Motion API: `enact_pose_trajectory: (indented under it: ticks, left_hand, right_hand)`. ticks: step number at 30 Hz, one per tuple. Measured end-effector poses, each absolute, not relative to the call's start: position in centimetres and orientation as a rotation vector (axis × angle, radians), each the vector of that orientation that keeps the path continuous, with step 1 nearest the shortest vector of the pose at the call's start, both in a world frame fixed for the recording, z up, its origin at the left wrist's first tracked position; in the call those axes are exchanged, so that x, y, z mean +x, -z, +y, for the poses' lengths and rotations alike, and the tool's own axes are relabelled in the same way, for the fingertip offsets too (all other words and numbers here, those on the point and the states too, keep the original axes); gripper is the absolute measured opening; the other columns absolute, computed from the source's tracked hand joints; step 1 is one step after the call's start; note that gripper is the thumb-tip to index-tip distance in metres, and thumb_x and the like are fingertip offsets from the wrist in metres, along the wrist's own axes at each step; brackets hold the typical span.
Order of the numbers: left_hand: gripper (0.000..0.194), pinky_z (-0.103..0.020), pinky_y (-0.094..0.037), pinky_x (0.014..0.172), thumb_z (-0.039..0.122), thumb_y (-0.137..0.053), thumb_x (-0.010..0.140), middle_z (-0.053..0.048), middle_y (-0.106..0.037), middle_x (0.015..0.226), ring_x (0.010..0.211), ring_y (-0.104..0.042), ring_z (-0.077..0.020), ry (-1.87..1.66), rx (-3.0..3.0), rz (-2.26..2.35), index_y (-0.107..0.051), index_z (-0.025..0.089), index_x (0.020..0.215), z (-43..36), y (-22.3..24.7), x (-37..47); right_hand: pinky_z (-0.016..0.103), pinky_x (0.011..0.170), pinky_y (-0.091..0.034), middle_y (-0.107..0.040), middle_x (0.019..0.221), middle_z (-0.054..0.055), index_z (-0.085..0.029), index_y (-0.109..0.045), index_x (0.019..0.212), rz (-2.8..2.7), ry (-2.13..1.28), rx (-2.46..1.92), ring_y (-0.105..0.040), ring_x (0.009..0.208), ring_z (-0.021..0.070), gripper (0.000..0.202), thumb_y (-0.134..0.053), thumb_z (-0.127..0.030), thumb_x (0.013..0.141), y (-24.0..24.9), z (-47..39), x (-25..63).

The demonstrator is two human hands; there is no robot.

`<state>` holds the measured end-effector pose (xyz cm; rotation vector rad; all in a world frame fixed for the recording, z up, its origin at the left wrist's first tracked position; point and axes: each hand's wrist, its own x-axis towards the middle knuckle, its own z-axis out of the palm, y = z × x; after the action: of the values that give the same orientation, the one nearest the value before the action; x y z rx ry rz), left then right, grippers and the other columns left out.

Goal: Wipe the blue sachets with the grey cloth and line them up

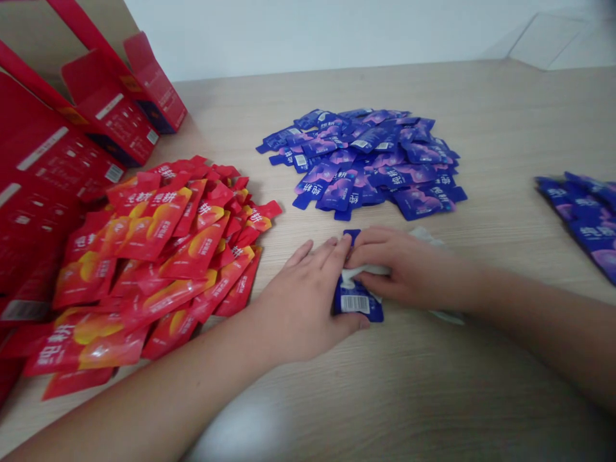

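A blue sachet [355, 303] with a barcode lies on the table in front of me, partly covered by both hands. My left hand [308, 295] rests on its left side, fingers stretched out and the thumb along its lower edge. Closed around a white tissue [368, 271], my right hand [404, 266] presses it against the sachet's face. More of the tissue sticks out behind that hand. Beyond the hands spreads a pile of blue and purple sachets [370, 160]. To the left of my left hand sits a heap of red and orange sachets [163, 250].
Red printed boxes [110, 109] with raised flaps stand at the far left, beside the red heap. Another group of blue sachets [590, 215] lies at the right edge. A white wall [337, 38] borders the back of the wooden table [231, 102].
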<state>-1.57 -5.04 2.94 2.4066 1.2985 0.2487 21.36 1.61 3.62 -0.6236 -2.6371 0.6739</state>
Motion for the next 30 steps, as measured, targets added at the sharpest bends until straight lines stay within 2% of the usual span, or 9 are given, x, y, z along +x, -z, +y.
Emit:
enact_pose_trajectory:
  ticks: [4,7,9,12,16,19,22,25,30]
  left_hand:
    - [0.11,-0.05,-0.015,0.138,0.065,-0.074,0.092,-0.022,-0.035,0.175,0.164,-0.033,-0.0324,-0.204,2.42,1.309,-0.021,0.008,0.171,-5.2,-2.9,-1.6]
    - [0.115,-0.054,-0.013,0.137,0.074,-0.068,0.093,-0.024,-0.029,0.177,0.166,-0.026,-0.0347,-0.187,2.43,1.284,-0.017,0.007,0.171,-5.3,-2.9,-1.7]
    - [0.105,-0.055,-0.014,0.137,0.076,-0.053,0.102,-0.024,-0.028,0.177,0.167,-0.024,-0.0346,-0.19,2.432,1.269,-0.017,0.007,0.172,-5.3,-2.9,-1.7]
    - [0.081,-0.053,-0.016,0.137,0.06,-0.04,0.112,-0.022,-0.032,0.176,0.166,-0.029,-0.0311,-0.206,2.45,1.283,-0.017,0.009,0.172,-5.3,-2.8,-1.7]
    - [0.094,-0.052,-0.019,0.137,0.057,-0.059,0.104,-0.022,-0.024,0.179,0.168,-0.022,-0.0333,-0.212,2.448,1.379,-0.015,0.01,0.172,-5.4,-2.3,-1.5]
    - [0.104,-0.055,-0.02,0.136,0.055,-0.067,0.096,-0.023,-0.018,0.18,0.168,-0.014,-0.0365,-0.175,2.416,1.457,-0.014,0.008,0.172,-5.3,-2.2,-1.4]
    - [0.105,-0.059,-0.019,0.136,0.051,-0.07,0.09,-0.025,-0.016,0.179,0.168,-0.012,-0.0409,-0.076,2.371,1.539,-0.022,0.005,0.17,-5.1,-2.6,-1.3]
    - [0.108,-0.061,-0.019,0.135,0.063,-0.071,0.089,-0.026,-0.014,0.179,0.168,-0.011,-0.0426,-0.013,2.349,1.568,-0.029,0.004,0.169,-5.0,-3.1,-1.1]
    - [0.112,-0.06,-0.016,0.135,0.076,-0.067,0.092,-0.024,-0.013,0.18,0.168,-0.01,-0.0412,0.029,2.357,1.565,-0.027,0.006,0.171,-5.1,-3.4,-1.0]
  right_hand:
    - [0.044,0.092,-0.056,-0.073,0.106,0.009,-0.022,-0.077,0.111,-2.646,-0.481,-0.795,-0.069,0.102,0.0275,0.016,-0.064,-0.022,0.101,-2.9,3.0,21.9]
    - [0.045,0.094,-0.056,-0.074,0.109,0.01,-0.021,-0.076,0.113,-2.599,-0.355,-0.841,-0.068,0.106,0.0289,0.018,-0.065,-0.022,0.099,-2.3,3.5,22.2]
    - [0.045,0.097,-0.055,-0.075,0.111,0.01,-0.021,-0.075,0.113,-2.539,-0.331,-0.854,-0.068,0.109,0.0291,0.016,-0.065,-0.023,0.1,-2.0,3.3,22.3]
    - [0.045,0.1,-0.056,-0.077,0.113,0.01,-0.022,-0.073,0.117,-2.442,-0.353,-0.872,-0.069,0.112,0.0284,0.017,-0.064,-0.026,0.103,-2.1,2.5,22.5]
    - [0.042,0.098,-0.057,-0.077,0.117,0.01,-0.021,-0.071,0.122,-2.404,-0.452,-0.807,-0.071,0.111,0.0268,0.02,-0.063,-0.024,0.104,-3.3,0.6,22.5]
    - [0.038,0.099,-0.055,-0.077,0.117,0.008,-0.022,-0.072,0.119,-2.535,-0.695,-0.636,-0.07,0.112,0.0238,0.018,-0.065,-0.02,0.102,-4.4,-0.5,22.2]
    - [0.037,0.099,-0.053,-0.077,0.112,0.005,-0.023,-0.075,0.112,-2.677,-0.904,-0.548,-0.068,0.109,0.0213,0.014,-0.066,-0.018,0.102,-4.8,-0.7,21.8]
    - [0.039,0.1,-0.051,-0.077,0.107,0.003,-0.023,-0.076,0.107,-2.716,-0.86,-0.589,-0.066,0.108,0.0222,0.011,-0.067,-0.019,0.102,-4.5,-0.5,21.4]
    - [0.044,0.105,-0.05,-0.077,0.108,0.006,-0.02,-0.076,0.108,-2.667,-0.579,-0.653,-0.068,0.107,0.0252,0.014,-0.066,-0.017,0.1,-3.6,0.7,21.0]
